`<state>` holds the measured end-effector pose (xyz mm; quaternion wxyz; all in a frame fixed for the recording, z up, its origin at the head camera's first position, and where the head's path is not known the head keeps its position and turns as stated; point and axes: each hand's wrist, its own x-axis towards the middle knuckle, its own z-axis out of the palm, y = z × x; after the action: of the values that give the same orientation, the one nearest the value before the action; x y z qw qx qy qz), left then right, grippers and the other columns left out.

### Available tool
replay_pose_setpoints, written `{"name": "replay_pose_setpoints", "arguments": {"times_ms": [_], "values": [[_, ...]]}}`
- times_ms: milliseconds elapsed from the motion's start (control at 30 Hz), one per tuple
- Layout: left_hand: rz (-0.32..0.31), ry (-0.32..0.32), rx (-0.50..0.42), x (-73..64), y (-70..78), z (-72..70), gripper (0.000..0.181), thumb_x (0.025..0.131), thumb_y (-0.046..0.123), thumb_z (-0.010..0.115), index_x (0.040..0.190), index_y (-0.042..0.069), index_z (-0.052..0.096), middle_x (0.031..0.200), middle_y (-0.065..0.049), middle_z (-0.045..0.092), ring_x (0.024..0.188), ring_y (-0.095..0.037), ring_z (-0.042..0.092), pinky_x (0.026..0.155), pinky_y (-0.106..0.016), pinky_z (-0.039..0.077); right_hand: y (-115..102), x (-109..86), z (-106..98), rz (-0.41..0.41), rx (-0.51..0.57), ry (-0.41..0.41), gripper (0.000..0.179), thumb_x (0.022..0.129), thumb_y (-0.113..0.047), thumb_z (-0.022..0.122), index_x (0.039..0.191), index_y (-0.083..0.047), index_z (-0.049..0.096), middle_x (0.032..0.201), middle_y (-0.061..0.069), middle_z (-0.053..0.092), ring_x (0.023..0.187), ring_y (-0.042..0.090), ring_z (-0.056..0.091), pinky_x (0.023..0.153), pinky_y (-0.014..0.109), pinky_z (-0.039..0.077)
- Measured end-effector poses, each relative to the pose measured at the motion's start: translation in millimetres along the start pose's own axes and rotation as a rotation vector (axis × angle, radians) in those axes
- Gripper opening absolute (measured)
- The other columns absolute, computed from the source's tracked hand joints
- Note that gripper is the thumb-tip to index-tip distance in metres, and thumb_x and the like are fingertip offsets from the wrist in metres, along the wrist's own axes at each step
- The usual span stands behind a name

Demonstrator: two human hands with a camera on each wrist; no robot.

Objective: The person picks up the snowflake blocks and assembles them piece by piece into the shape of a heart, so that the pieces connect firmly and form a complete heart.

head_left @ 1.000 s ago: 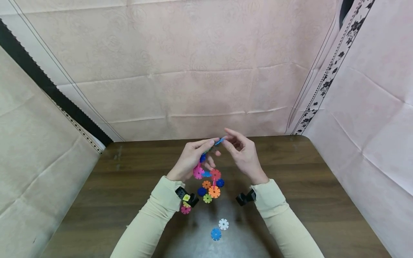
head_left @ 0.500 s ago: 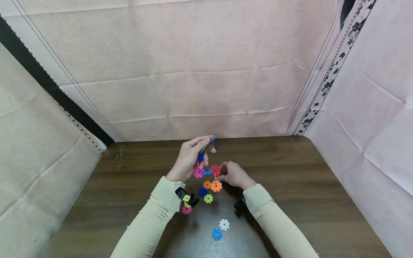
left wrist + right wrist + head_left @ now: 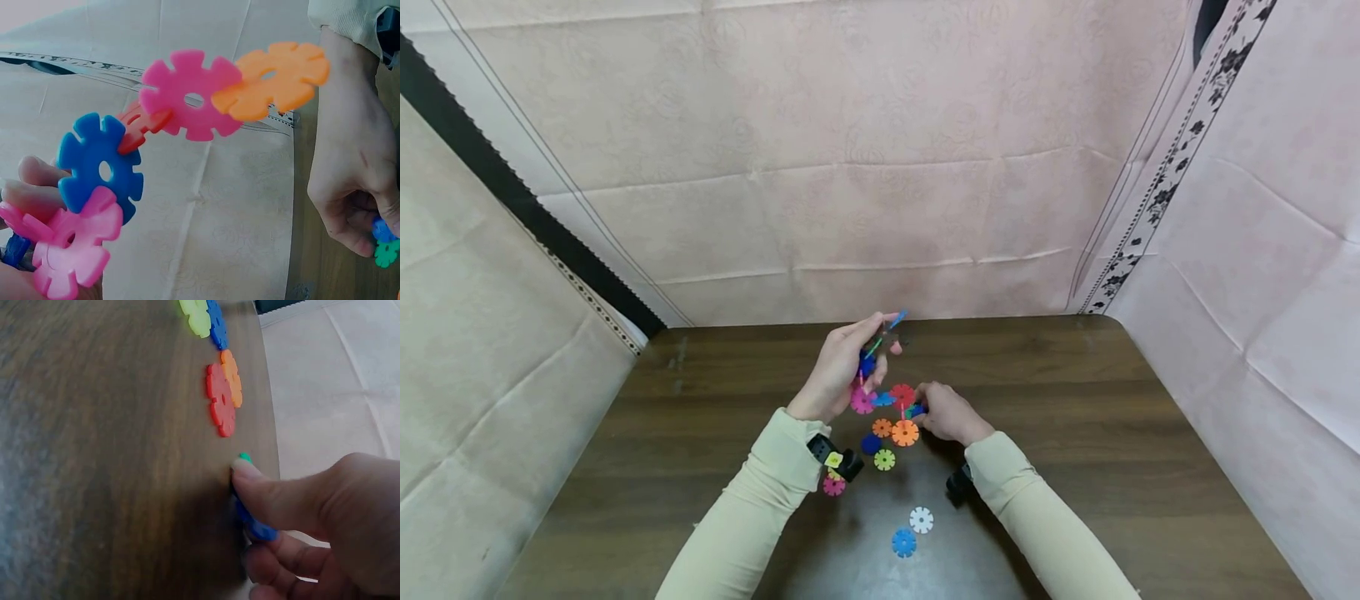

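Note:
My left hand (image 3: 841,367) grips a chain of interlocked, notched plastic snowflake discs, raised above the table. Near the fingers in the left wrist view are a pink disc (image 3: 72,247) and a blue disc (image 3: 103,169). The chain continues through a red disc (image 3: 142,125) and another pink disc (image 3: 192,97) to an orange disc (image 3: 272,81) at its end. A light blue disc (image 3: 898,318) sticks up past the left fingertips. Low at the table, my right hand (image 3: 953,414) pinches a dark blue disc (image 3: 257,527) between thumb and fingers; a bit of green disc (image 3: 244,456) shows beyond the thumb.
On the brown table (image 3: 760,525) lie an orange disc (image 3: 882,427), a dark blue disc (image 3: 871,444) and a lime disc (image 3: 884,459). Nearer are a white disc (image 3: 921,520) and a light blue disc (image 3: 904,543). A pink disc (image 3: 833,485) lies by the left wrist. Pale cloth (image 3: 880,167) hangs behind.
My right hand has left the upper end of the chain and come down to the table, where it now pinches the dark blue disc. The left hand has stayed nearly still with the chain.

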<state>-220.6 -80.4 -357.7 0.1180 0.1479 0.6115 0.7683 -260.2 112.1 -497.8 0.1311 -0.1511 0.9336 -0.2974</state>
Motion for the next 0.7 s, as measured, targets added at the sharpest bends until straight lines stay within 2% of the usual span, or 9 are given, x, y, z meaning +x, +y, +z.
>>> {"name": "replay_pose_setpoints", "arguments": {"times_ms": [133, 300, 433, 567, 633, 700], "values": [[0.0, -0.013, 0.002, -0.6, -0.3, 0.7, 0.042, 0.102, 0.037, 0.048, 0.126, 0.005, 0.061, 0.086, -0.008, 0.065, 0.041, -0.01, 0.047, 0.039, -0.02, 0.039, 3.3, -1.1, -3.4, -0.002, 0.122, 0.059, 0.026, 0.087, -0.015, 0.074, 0.109, -0.004, 0.066, 0.09, 0.004, 0.064, 0.074, 0.015, 0.058, 0.069, 0.031, 0.053], [0.005, -0.031, -0.017, -1.6, -1.2, 1.3, 0.039, 0.103, 0.034, 0.047, 0.129, 0.006, 0.058, 0.09, -0.01, 0.064, 0.043, -0.01, 0.049, 0.039, -0.019, 0.04, 4.0, -4.5, -19.9, -0.061, 0.341, 0.23, 0.014, 0.091, -0.018, 0.07, 0.101, -0.009, 0.071, 0.086, 0.002, 0.066, 0.073, 0.022, 0.061, 0.062, 0.032, 0.053], [0.01, -0.03, -0.029, -1.9, -1.0, 2.1, 0.038, 0.104, 0.031, 0.045, 0.129, 0.006, 0.057, 0.092, -0.012, 0.063, 0.043, -0.01, 0.05, 0.038, -0.019, 0.04, -11.2, -13.0, -48.4, -0.158, 0.585, 0.38, 0.018, 0.094, -0.018, 0.066, 0.108, -0.008, 0.071, 0.094, 0.008, 0.07, 0.084, 0.03, 0.066, 0.071, 0.037, 0.057], [0.006, -0.028, -0.031, -1.8, -1.1, 4.5, 0.037, 0.104, 0.029, 0.043, 0.13, 0.004, 0.055, 0.091, -0.011, 0.063, 0.043, -0.01, 0.048, 0.036, -0.019, 0.039, -36.9, -27.0, -80.7, -0.307, 0.799, 0.523, 0.024, 0.093, -0.015, 0.067, 0.113, -0.002, 0.07, 0.094, 0.015, 0.07, 0.08, 0.028, 0.068, 0.072, 0.034, 0.057], [0.004, -0.029, -0.022, -1.9, -0.9, 6.9, 0.036, 0.104, 0.028, 0.044, 0.129, 0.004, 0.055, 0.09, -0.012, 0.063, 0.042, -0.01, 0.047, 0.036, -0.02, 0.039, -50.0, -35.3, -94.2, -0.389, 0.847, 0.567, 0.027, 0.092, -0.012, 0.067, 0.114, 0.003, 0.068, 0.091, 0.015, 0.07, 0.074, 0.023, 0.068, 0.069, 0.028, 0.057], [0.004, -0.028, -0.002, -2.2, -0.4, 9.5, 0.035, 0.104, 0.028, 0.046, 0.128, 0.004, 0.056, 0.09, -0.014, 0.063, 0.042, -0.011, 0.047, 0.036, -0.02, 0.039, -60.9, -43.7, -104.7, -0.446, 0.858, 0.576, 0.027, 0.092, -0.009, 0.066, 0.116, 0.004, 0.067, 0.09, 0.013, 0.069, 0.073, 0.019, 0.067, 0.069, 0.026, 0.056]]}}
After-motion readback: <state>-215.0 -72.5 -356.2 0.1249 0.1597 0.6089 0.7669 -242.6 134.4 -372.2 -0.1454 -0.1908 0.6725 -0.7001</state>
